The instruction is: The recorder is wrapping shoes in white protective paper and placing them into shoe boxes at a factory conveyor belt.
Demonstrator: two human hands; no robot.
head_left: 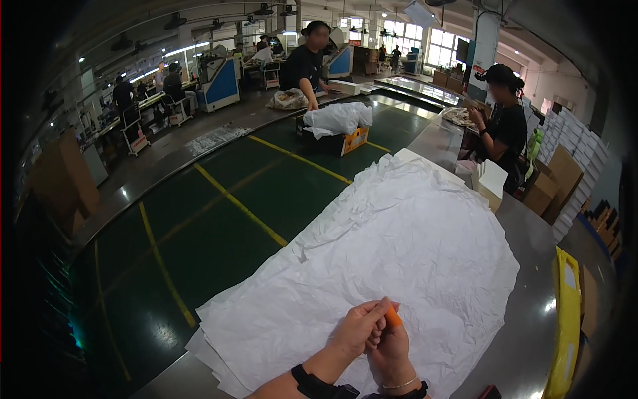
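Note:
My left hand and my right hand meet over a stack of large white crumpled paper sheets on a metal table. A small orange object sticks up between the fingers; both hands pinch it together. My forearms come in from the lower edge, the left with a black wristband, the right with a thin bracelet.
A yellow folded box lies at the table's right edge. A person in black works at the far end of the table. Another person stands behind a box of white bags on the green floor. Cardboard cartons stack at right.

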